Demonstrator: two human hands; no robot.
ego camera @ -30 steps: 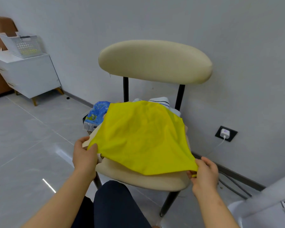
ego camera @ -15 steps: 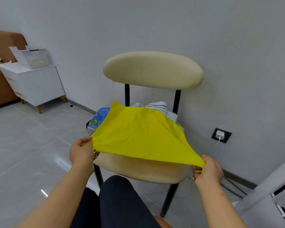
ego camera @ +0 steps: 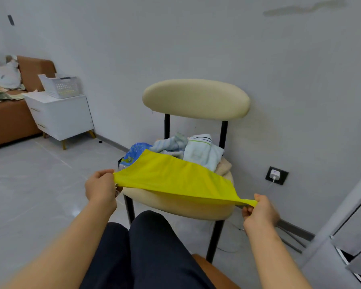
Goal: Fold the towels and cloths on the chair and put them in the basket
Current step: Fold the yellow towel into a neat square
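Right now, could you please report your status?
Left hand and right hand pinch thin yellow cloth by its corners, taut over beige padded chair. Pale towels heaped behind. White plastic basket on far white cabinet.

Home living room: brown sofa (ego camera: 10,119), white nightstand (ego camera: 61,116), tiled floor (ego camera: 29,184).

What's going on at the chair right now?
A person is holding a yellow cloth stretched out over the seat of the chair, the left hand pinching one corner and the right hand pinching the opposite one. It is not folded yet. More towels lie heaped at the back of the seat. The white basket sits on a white cabinet by the wall, off to the left.
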